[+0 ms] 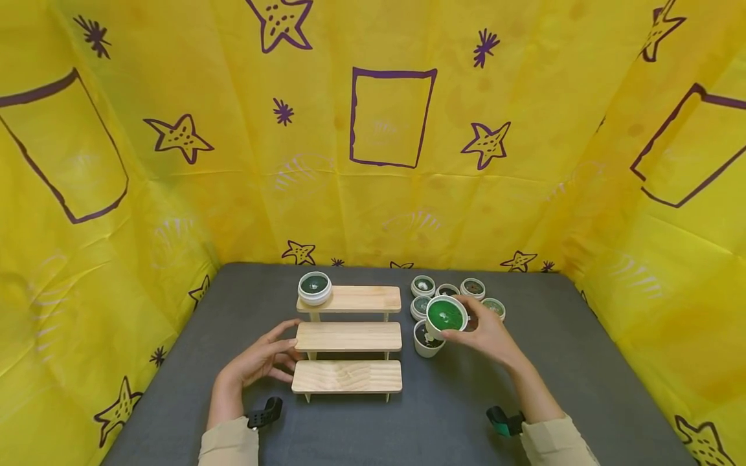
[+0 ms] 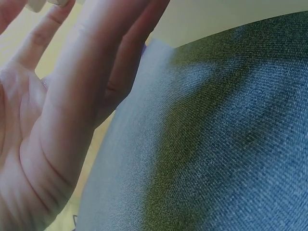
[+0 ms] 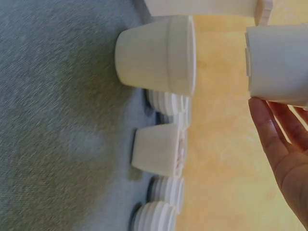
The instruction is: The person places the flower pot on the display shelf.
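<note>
My right hand (image 1: pixel 489 333) holds a small white pot (image 1: pixel 446 315) with a bright green top, raised above the table. In the right wrist view, its fingers (image 3: pixel 269 130) press against the side of this pot (image 3: pixel 279 62). A three-tier wooden stand (image 1: pixel 348 338) is on the table to the left. My left hand (image 1: pixel 259 362) is at the stand's left side, fingertips touching the ends of the tiers. Its fingers look fairly straight in the left wrist view. On the top tier's left end sits a white pot (image 1: pixel 315 288) with a dark green top.
Several white pots stand right of the stand, including one with a dark top (image 1: pixel 428 346) and one with a brownish top (image 1: pixel 473 288). A dark grey cloth (image 1: pixel 361 433) covers the table. Yellow patterned curtains (image 1: pixel 384 213) enclose the back and sides.
</note>
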`<state>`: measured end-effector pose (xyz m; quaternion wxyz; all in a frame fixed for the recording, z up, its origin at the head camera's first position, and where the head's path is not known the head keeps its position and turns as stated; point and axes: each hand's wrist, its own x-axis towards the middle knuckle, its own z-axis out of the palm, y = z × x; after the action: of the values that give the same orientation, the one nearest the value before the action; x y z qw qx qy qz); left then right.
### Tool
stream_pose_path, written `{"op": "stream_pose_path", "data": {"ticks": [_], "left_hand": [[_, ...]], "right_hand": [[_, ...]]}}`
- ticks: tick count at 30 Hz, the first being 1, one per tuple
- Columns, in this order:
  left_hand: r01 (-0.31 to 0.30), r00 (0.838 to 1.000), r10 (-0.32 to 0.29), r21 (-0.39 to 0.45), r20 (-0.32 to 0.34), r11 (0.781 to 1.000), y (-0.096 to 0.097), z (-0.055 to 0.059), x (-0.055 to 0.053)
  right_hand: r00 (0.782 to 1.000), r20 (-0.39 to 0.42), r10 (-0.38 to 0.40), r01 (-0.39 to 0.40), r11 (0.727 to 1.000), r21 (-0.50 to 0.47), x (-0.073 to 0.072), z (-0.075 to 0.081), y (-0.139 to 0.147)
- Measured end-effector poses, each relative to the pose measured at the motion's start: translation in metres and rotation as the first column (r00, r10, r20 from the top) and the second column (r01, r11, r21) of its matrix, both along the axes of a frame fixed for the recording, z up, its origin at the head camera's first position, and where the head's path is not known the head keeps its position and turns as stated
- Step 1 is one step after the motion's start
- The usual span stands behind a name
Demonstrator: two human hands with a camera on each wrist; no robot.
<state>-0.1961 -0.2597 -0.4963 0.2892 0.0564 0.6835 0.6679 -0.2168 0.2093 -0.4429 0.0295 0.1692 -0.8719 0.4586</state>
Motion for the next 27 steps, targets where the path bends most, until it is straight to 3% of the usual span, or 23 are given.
{"op": "stream_pose_path", "data": {"ticks": [16, 23, 27], "left_hand": [[-0.002, 1.000, 0.002, -0.011, -0.007, 1.000, 0.001, 0.000, 0.001], [0.000, 1.000, 0.000, -0.004, -0.007, 1.000, 0.001, 0.001, 0.001], [0.001, 1.000, -0.001, 0.003, -0.009, 1.000, 0.001, 0.000, 0.001]], "right_hand": [[0.999, -0.027, 0.041, -0.043, 0.998, -0.052, -0.008, 0.020, -0.021], [0.997, 0.000, 0.079, -0.078, 0.985, -0.152, -0.012, 0.029, -0.031], [0.995, -0.019, 0.093, -0.095, 0.984, -0.153, -0.013, 0.032, -0.039]]}}
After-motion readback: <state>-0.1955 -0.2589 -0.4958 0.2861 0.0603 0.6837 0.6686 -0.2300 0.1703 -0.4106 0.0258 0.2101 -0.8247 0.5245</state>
